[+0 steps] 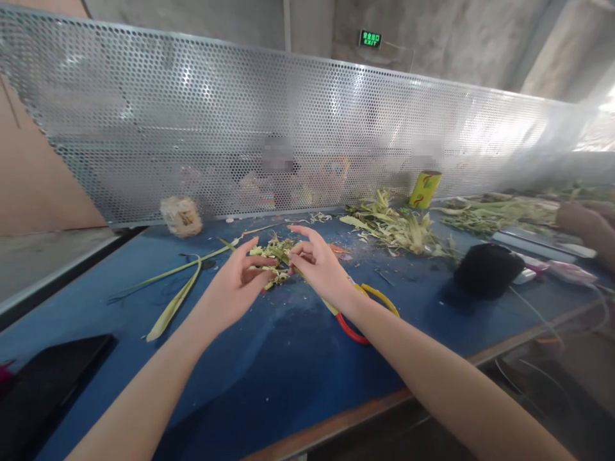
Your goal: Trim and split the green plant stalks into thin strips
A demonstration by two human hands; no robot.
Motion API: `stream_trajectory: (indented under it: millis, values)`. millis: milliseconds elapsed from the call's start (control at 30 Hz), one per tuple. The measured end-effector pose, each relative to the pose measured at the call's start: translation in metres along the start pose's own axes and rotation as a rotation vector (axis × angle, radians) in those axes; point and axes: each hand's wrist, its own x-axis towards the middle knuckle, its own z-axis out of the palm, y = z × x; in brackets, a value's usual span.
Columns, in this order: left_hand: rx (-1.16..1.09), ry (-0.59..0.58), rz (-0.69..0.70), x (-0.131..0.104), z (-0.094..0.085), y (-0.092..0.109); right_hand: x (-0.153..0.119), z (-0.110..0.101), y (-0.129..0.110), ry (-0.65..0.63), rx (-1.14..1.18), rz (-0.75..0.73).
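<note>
My left hand point(243, 275) is at the left side of a small pile of green plant scraps point(275, 248), fingers bent but apart, with nothing visible in its grasp. On the pile's right side is my right hand point(319, 262), its index finger stretched out. Its thumb and other fingers curl together at the edge of the scraps, and whatever lies between them is hidden. Beneath my right wrist lie scissors with yellow and red handles point(382, 299), partly covered by the arm. Long pale green leaf strips point(175, 307) rest left of my left hand.
A perforated metal screen point(230, 121) borders the blue table point(250, 384). Behind my right hand are a larger leaf heap point(396, 224) and a yellow box point(425, 189). A black round object point(489, 270) sits right; a dark flat device point(57, 378) lies front left. Another person's hand point(583, 221) is at far right.
</note>
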Motion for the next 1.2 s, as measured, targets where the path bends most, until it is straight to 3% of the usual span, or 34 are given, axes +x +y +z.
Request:
stream_trajectory:
  millis: [100, 333, 533, 667, 867, 1033, 1200]
  values:
    - [-0.046, 0.014, -0.058, -0.001, 0.004, 0.004, -0.003, 0.003, -0.002, -0.025, -0.001, -0.003]
    - [0.027, 0.014, 0.086, 0.0, 0.001, 0.004, -0.002, 0.005, -0.001, -0.029, 0.095, 0.057]
    - [0.118, 0.163, 0.071, 0.0, -0.002, 0.003, 0.0, 0.003, 0.001, 0.003, 0.223, 0.099]
    - [-0.183, 0.296, -0.022, 0.001, 0.004, 0.003, 0.0, 0.004, 0.001, 0.002, 0.209, 0.062]
    - [-0.538, 0.247, -0.214, 0.001, 0.011, 0.007, -0.002, 0.008, 0.0, -0.031, 0.213, 0.05]
    - [-0.624, 0.33, -0.204, 0.0, 0.011, 0.006, -0.001, 0.009, 0.006, -0.019, 0.256, 0.042]
    - [-0.796, 0.393, -0.207, 0.002, 0.014, 0.003, -0.001, 0.014, 0.008, 0.012, 0.445, 0.123]
